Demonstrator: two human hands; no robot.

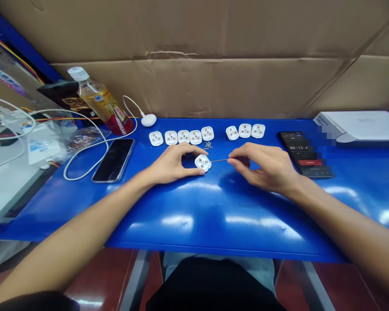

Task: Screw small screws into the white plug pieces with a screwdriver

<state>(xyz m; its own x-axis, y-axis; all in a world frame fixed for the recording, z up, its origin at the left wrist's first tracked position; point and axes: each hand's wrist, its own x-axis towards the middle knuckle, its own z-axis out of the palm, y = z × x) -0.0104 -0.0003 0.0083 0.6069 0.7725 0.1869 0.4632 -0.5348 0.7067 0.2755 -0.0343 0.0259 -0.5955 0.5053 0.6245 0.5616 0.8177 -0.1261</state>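
Observation:
Between the thumb and fingers of my left hand (173, 163) is a white plug housing (201, 160) with metal parts inside, tilted on the blue table. My right hand (262, 166) pinches a thin metal rod, which looks like a screwdriver shaft (218, 160); its handle is hidden in the hand. The rod's tip reaches the metal parts inside the housing. Just behind lies a small heap of brass-coloured screws (208, 146). Several similar white housings (183, 137) stand in a row at the back, and 3 more housings (245, 131) are to their right.
Left are a smartphone (114, 160), a white cable (84, 172), a drink bottle (105, 106) and a white rounded device (148, 120). On the right lie a phone with a running timer (300, 151) and a white box (359, 123). Cardboard (230, 86) stands along the back edge.

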